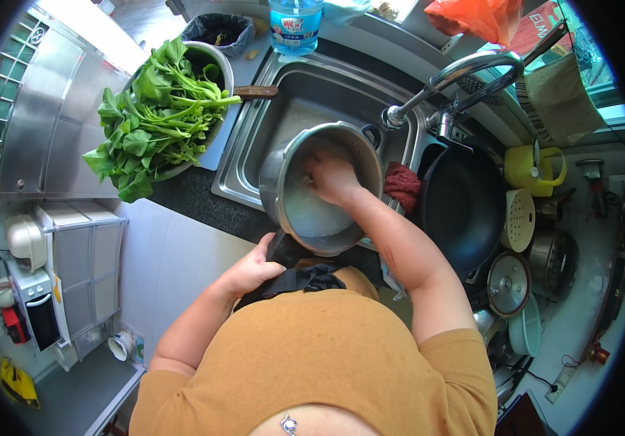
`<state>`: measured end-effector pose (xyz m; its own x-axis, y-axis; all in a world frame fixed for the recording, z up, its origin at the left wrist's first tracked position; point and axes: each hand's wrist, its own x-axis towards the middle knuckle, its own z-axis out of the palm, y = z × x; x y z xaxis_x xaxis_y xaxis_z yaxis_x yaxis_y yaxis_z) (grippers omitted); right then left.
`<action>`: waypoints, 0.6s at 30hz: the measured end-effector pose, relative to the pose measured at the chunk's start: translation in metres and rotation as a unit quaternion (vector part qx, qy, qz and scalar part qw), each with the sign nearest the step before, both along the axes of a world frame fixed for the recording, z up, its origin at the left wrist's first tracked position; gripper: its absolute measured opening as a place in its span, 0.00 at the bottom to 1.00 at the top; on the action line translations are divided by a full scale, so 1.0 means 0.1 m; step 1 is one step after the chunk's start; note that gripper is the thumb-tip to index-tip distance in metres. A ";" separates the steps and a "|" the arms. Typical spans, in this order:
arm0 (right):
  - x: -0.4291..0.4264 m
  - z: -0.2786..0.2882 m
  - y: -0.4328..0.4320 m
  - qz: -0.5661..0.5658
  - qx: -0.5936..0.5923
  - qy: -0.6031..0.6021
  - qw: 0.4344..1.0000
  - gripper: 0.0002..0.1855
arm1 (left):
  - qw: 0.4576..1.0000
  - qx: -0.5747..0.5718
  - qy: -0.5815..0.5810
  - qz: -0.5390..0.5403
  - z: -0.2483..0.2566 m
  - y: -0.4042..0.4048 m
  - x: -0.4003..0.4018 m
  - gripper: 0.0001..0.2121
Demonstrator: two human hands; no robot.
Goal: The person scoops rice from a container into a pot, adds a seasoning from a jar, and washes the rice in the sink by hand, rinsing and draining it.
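A deep metal pressure cooker pot (270, 185) rests tilted at the front of the stainless steel sink (312, 103), its mouth facing me. My left hand (258, 267) is closed around the pot's black handle (286, 248). Down inside the pot is my right hand (334, 175), with the fingers curled near the inner wall. Cloudy whitish water (318, 215) lies in the pot below it. Something small shows at the right fingertips, but I cannot tell what it is or whether the hand grips it.
Leafy greens (154, 114) overhang a metal pot (225, 60) left of the sink, near a wooden knife handle (257, 92). A chrome faucet (476, 60) arches behind. A dark red cloth (401, 186) and black wok (462, 207) stand right. A blue detergent bottle (296, 27) stands at the back.
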<state>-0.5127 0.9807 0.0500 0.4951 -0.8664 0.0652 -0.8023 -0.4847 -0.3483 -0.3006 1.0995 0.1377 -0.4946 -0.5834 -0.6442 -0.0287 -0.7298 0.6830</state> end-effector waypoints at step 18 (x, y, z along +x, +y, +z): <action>0.20 -0.04 0.42 0.063 0.363 -0.035 0.929 0.23 | 0.999 0.032 0.001 0.008 -0.14 0.01 0.07 0.31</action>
<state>-0.4927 1.0223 0.0461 0.6117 -0.6302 -0.4782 -0.7188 -0.1903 -0.6686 -0.2934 1.1006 0.1234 -0.4875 -0.5496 -0.6785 -0.0147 -0.7718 0.6357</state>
